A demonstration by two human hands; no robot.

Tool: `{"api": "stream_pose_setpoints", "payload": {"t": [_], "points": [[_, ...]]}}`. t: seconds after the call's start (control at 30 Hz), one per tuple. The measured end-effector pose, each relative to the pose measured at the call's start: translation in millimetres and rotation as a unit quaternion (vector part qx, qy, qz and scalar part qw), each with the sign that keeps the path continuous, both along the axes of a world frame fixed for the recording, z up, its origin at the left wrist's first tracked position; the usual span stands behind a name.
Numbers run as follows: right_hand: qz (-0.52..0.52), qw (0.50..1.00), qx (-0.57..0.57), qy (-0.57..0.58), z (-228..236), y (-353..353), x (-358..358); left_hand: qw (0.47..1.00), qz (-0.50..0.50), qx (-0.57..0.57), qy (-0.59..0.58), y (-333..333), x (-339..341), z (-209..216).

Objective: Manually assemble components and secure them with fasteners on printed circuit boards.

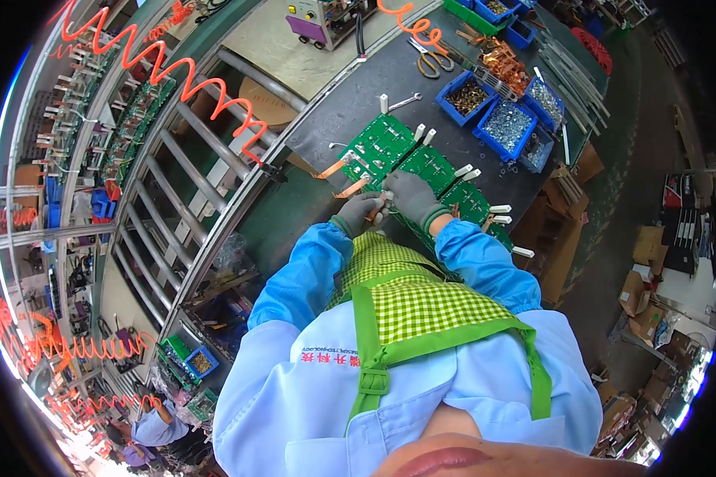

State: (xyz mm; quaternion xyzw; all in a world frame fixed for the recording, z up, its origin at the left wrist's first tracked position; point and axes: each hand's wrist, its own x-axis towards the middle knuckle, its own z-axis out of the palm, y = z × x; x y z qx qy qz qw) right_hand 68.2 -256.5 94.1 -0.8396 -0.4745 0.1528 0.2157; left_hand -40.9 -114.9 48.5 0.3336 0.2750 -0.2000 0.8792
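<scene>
- Copper-coloured piece, small and partly hidden, sits between two gray-gloved hands near the center of the frame, just below a green circuit board.
- Left hand: fingers appear pinched on the piece. Right hand: fingers curled close beside it; from where I stand, I cannot tell whether they grip it.
- Two copper strips jut from the board's left side; more boards run toward the lower right, lined up on a dark worktable.
- Likely light and stiff, the piece may slip under gloved fingertips; its sides look the surest hold.
- Boards appear rigid yet fragile across their faces, best taken by bare edges, clear of the white posts.
- Blue bins of small metal hardware stand right of upper center.
</scene>
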Motion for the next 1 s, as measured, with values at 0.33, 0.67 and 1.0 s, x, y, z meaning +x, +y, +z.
{"api": "stream_pose_setpoints", "payload": {"t": [0.33,0.67,1.0], "points": [[-0.143,0.987,0.05,0.051,-10,-1,-18,1.0,-0.007,0.007,0.004,1,-6,-23],[-0.106,0.988,0.064,0.094,-15,-2,-9,1.0,0.0,0.029,-0.011,-5,-1,-11],[-0.186,0.981,0.026,0.039,-6,7,-17,0.999,0.027,0.032,-0.003,-8,-4,-8]]}}
